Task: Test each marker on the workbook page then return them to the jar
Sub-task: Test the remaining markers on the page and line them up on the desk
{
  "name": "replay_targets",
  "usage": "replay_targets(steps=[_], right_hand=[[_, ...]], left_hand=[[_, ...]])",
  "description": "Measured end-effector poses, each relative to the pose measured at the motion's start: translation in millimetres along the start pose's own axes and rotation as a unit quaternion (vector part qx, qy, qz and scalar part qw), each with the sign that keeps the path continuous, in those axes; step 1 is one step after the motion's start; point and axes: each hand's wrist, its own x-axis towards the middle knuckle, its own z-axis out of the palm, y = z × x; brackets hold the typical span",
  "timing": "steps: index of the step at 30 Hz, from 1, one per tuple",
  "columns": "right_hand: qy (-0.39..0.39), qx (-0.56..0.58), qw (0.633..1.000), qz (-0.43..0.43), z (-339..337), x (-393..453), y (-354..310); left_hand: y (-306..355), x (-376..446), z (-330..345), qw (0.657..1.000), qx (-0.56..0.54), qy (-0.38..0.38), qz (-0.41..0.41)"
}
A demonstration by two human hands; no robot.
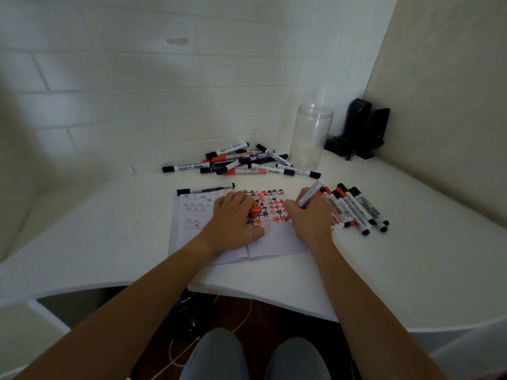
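An open workbook [274,242] lies on the white desk, its right page covered with red and black hash marks. My right hand [311,215] grips a red marker [310,193] with its tip down on the page. My left hand [234,218] rests on the workbook and holds the marker's red cap [255,211] in its fingers. A pile of markers [241,161] lies behind the workbook. A row of several markers [356,208] lies to the right of my right hand. One black marker [205,188] lies along the workbook's top edge. The clear jar [311,138] stands upright behind, holding no markers.
Two black speakers [365,127] with cables stand in the back right corner beside the jar. White tiled wall runs behind the desk, a beige wall on the right. Below the curved desk edge [247,290] are my knees and a white cable.
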Motion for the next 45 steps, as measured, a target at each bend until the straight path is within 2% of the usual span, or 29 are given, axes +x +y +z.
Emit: replay_targets(steps=[8,13,18,23,26,29,31,33,37,39,41,45], right_hand=[[-0.009,0.021,0.999,-0.027,-0.4,-0.1,-2.6],[-0.133,0.172,0.976,-0.027,-1.3,-4.4,-14.2],[-0.197,0.202,0.959,-0.039,-0.7,-8.2,-17.1],[-0.272,0.208,0.939,-0.034,-3.2,-11.9,-22.2],[-0.266,0.256,0.929,0.032,-3.1,-9.9,-21.9],[-0.238,0.239,0.941,0.023,-1.4,-7.8,-17.7],[-0.248,0.218,0.944,0.012,-0.5,-7.6,-15.7],[-0.248,0.221,0.943,0.013,-1.5,-8.7,-18.1],[-0.132,0.282,0.948,0.074,-8.9,-6.6,-21.9],[-0.102,0.233,0.965,0.071,-7.8,-4.6,-17.4],[-0.124,0.147,0.980,0.041,-0.9,-6.0,-13.6],[-0.149,0.044,0.988,0.017,5.9,-8.1,-14.7]], left_hand=[[0.9,0.2,-0.8,1.000,0.006,-0.011,-0.003],[0.6,1.0,0.7,1.000,-0.011,0.015,-0.006],[0.9,1.1,-0.2,0.999,-0.025,0.024,-0.004],[0.2,1.1,-1.9,0.993,-0.101,0.055,0.001],[4.0,-0.3,-4.5,0.988,-0.134,0.079,0.015],[9.6,-4.5,-10.8,0.975,-0.208,0.061,0.037],[11.8,-5.7,-14.3,0.967,-0.249,0.046,0.035],[12.8,-5.4,-15.5,0.964,-0.260,0.059,0.024],[13.1,-5.4,-16.0,0.960,-0.256,0.110,-0.009],[13.1,-4.9,-15.1,0.968,-0.226,0.112,0.000],[13.9,-5.2,-15.7,0.973,-0.207,0.096,0.022],[15.0,-7.9,-21.6,0.957,-0.269,0.104,0.013]])
